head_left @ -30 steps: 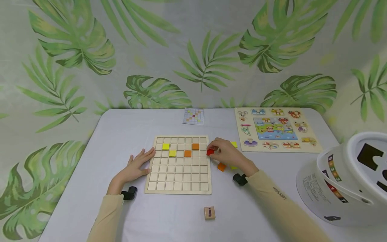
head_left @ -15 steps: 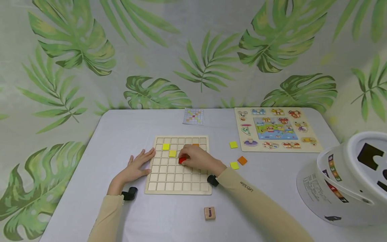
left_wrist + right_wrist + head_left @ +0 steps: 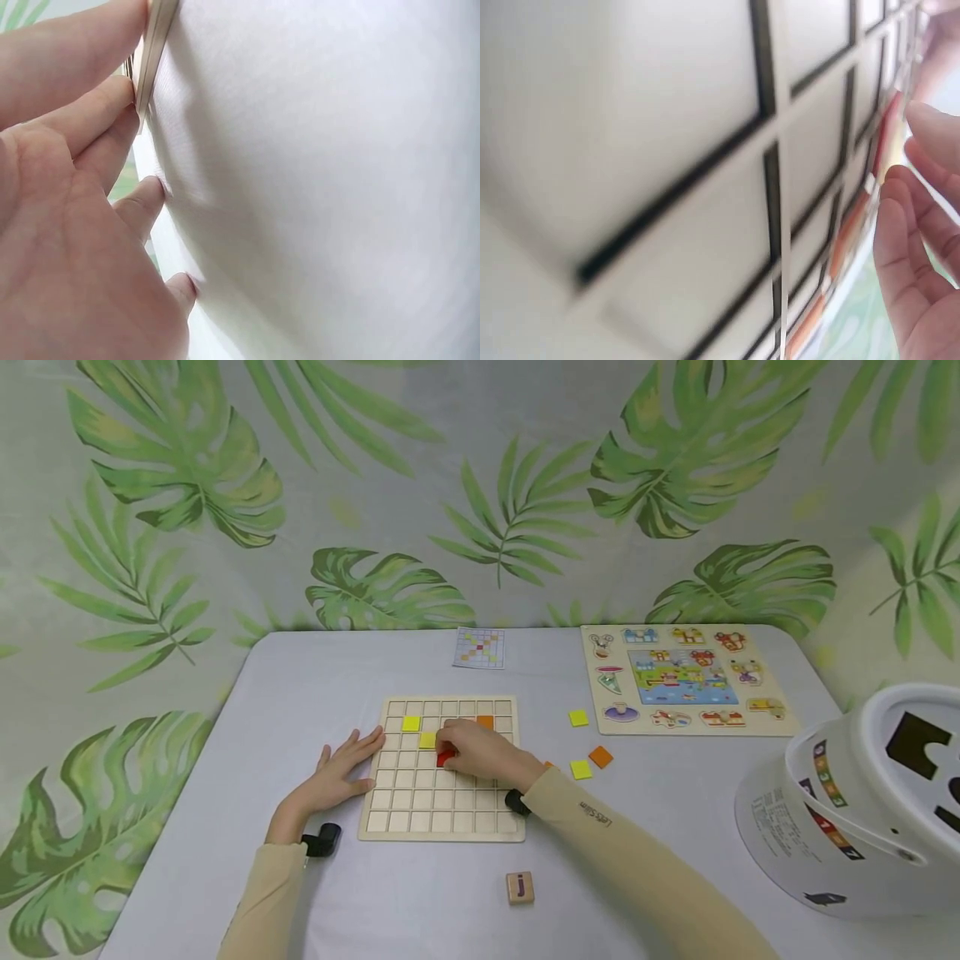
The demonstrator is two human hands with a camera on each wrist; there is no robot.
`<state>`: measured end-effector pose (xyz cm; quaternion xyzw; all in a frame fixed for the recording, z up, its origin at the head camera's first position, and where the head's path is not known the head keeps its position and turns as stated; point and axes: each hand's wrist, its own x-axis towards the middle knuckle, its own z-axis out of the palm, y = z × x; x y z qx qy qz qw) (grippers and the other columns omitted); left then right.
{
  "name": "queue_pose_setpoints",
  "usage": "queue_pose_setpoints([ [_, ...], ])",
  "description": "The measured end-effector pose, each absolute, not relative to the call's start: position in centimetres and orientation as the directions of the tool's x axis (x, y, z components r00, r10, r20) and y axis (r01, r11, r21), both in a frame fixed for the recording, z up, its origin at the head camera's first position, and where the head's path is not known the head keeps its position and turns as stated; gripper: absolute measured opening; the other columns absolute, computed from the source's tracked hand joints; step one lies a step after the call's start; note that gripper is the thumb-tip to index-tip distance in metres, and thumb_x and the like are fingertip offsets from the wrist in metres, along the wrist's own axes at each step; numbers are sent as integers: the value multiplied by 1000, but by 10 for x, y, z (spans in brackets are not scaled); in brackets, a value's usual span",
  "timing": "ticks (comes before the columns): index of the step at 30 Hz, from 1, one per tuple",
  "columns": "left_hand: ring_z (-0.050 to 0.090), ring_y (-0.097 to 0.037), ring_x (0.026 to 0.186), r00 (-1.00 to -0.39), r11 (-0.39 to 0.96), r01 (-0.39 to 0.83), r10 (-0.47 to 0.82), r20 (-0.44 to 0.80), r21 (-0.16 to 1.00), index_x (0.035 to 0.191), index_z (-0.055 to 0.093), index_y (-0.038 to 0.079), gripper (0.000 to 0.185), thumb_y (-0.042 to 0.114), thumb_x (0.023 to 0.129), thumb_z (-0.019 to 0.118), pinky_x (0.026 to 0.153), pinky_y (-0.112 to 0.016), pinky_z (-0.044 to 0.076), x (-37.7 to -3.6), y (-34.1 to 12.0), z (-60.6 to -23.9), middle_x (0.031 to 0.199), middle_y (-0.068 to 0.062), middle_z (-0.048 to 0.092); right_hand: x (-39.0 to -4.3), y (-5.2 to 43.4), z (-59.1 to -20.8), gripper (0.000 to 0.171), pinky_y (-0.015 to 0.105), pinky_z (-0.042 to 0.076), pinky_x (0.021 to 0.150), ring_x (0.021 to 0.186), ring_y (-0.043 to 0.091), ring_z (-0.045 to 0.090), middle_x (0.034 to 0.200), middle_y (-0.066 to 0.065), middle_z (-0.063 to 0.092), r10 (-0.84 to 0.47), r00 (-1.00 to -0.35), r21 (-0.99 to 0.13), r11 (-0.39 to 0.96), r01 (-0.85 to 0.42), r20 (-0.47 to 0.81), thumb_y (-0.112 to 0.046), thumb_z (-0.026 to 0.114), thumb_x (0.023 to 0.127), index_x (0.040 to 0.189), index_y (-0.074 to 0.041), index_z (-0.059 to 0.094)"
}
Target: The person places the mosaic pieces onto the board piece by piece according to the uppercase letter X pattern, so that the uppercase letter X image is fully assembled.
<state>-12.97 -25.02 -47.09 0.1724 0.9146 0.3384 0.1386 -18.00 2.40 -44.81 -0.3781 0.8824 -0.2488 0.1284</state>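
**Red tile going onto the grid board, most cells unfilled**

The red tile [image 3: 446, 758] sits at the centre of the frame, pinched under the curled fingertips of the right hand [image 3: 486, 753] and held on or just above a cell of the wooden grid board [image 3: 442, 822]; whether it is fully seated cannot be told, since the fingers cover most of it. It is a small flat square, bright red, only its left edge showing.

Going by size: the pale counter [image 3: 300, 677] carries the board at centre. The board is a light wooden tray of square cells, nearly all of them bare. Filled so far, as far as can be seen, are two yellow tiles [image 3: 411, 723] in the upper left part and an orange tile [image 3: 485, 722] in the upper right part; the right hand may hide more. So the pattern looks to be at an early stage.

The left hand [image 3: 341, 770] lies flat with fingers spread and straight, its tips touching the board's left edge; the left wrist view shows fingertips against that rim.

Loose pieces wait right of the board: a yellow tile [image 3: 578, 718], another yellow tile [image 3: 581, 769] and an orange tile [image 3: 601, 757]. A small pattern card [image 3: 480, 648] lies above the board.
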Motion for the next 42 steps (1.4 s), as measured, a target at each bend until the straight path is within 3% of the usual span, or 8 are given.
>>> queue_pose_setpoints([
  [8,3,-43,142,-903,709,220,408,-134,670,149,30,2,70,17,89,64,103,-66,-14,-130,-250,-469,156,-15,20,-177,86,-440,13,28,49,74,84,14,55,94,1,64,-635,-771,-733,504,-458,45,-6,69,86,99,-6,68],
  [13,3,-44,142,-905,707,212,403,-138,674,148,30,2,70,16,89,64,103,-67,-13,-129,-249,-467,156,-15,20,-168,144,-441,15,34,50,77,87,18,57,97,5,66,-503,-863,-737,564,-372,51,-6,69,86,102,-3,68],
  [18,3,-44,142,-903,700,212,407,-136,682,148,30,1,70,15,88,64,103,-67,-14,-128,-249,-466,156,-16,20,-157,196,-449,17,36,51,76,88,21,58,98,5,66,-418,-908,-700,639,-318,31,-2,69,84,102,-2,68],
  [27,3,-44,141,-902,699,221,412,-129,680,148,30,0,70,17,89,65,103,-67,-13,-128,-249,-466,156,-16,20,-146,231,-458,28,36,50,75,89,22,56,100,4,64,-436,-899,-672,673,-309,-23,10,68,78,102,-4,67],
  [35,3,-44,141,-901,696,224,415,-127,682,148,31,1,70,17,89,64,103,-67,-13,-127,-249,-464,155,-16,21,-146,231,-463,27,32,49,72,84,19,54,97,3,63,-446,-895,-657,675,-336,-2,11,70,78,101,-3,65],
  [42,3,-44,142,-901,693,220,415,-129,687,148,31,1,70,17,89,64,103,-66,-13,-127,-249,-464,155,-16,21,-145,227,-461,26,36,50,76,86,19,56,98,1,64,-444,-894,-655,658,-372,62,9,71,77,100,-4,66],
])
